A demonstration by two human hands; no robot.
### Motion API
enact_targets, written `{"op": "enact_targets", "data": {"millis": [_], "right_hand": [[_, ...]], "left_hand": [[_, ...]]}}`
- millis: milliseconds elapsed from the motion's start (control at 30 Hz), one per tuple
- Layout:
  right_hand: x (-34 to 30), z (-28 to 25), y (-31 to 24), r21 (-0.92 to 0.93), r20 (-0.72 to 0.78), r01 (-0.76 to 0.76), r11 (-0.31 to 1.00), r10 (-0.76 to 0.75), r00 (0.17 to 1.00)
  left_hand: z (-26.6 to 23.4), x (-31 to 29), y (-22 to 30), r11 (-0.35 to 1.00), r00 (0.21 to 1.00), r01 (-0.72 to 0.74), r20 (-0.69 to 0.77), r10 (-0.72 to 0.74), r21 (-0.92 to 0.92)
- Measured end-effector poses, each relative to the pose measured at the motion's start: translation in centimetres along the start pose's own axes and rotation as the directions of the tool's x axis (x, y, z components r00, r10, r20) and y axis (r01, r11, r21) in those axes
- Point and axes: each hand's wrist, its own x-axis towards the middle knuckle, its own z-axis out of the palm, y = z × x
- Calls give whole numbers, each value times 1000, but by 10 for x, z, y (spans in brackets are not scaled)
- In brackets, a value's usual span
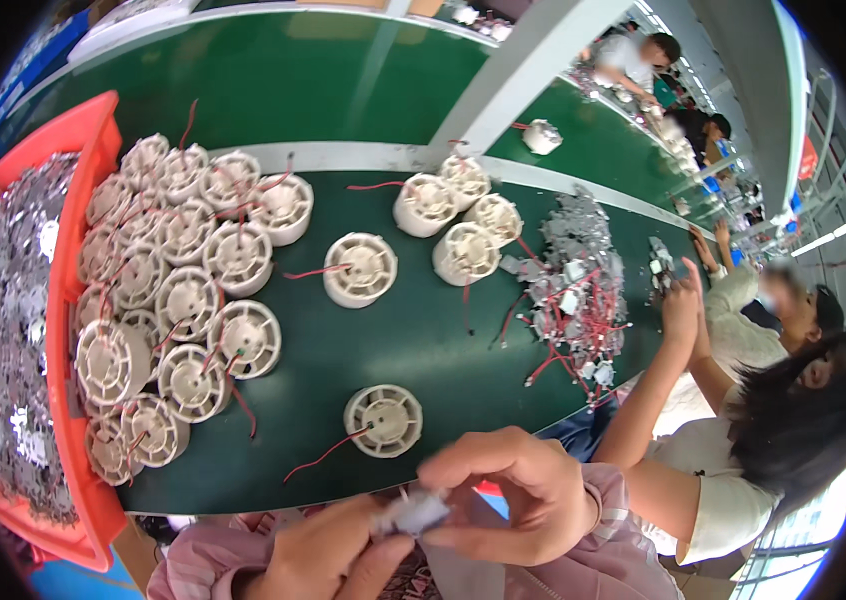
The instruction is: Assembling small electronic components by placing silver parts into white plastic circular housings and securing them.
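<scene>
Close to the table's near edge, my left hand (333,550) pinches a small grey metallic piece (417,514) between thumb and finger. My right hand (528,495) is curled at the piece's right side, thumb and forefinger at its edges. Motion blurs the piece, so its exact kind is unclear. Just beyond my hands stands a round white plastic housing (383,422), with spokes and a red wire trailing to the left. Another such housing (360,270) sits farther off on the green table (343,350).
A red bin (93,430) full of shiny grey metal pieces stands at left, beside stacked white housings (193,305). Several more housings (468,253) are at the back. On the right lies a heap of grey pieces with red wires (578,290). A co-worker's arms (678,320) reach in beyond it.
</scene>
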Motion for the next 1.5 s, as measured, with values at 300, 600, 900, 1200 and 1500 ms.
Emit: {"op": "enact_targets", "data": {"millis": [300,600,900,1200,1500], "right_hand": [[22,-4,9,-547,300,359,756,-224,927],[21,1,0,-664,260,245,706,-89,961],[43,-5,6,-844,110,91,528,4,994],[51,-13,5,-794,207,134,593,55,977],[46,-4,8,-813,149,64,578,101,984]], "left_hand": [[-11,5,-6,995,998,55,-45,-51,80],[-14,5,-16,982,997,-75,11,74,175],[-6,29,-31,725,949,-17,-218,230,688],[2,39,-56,755,954,-53,-191,233,653],[-3,39,-61,775,956,-100,-157,249,624]]}}
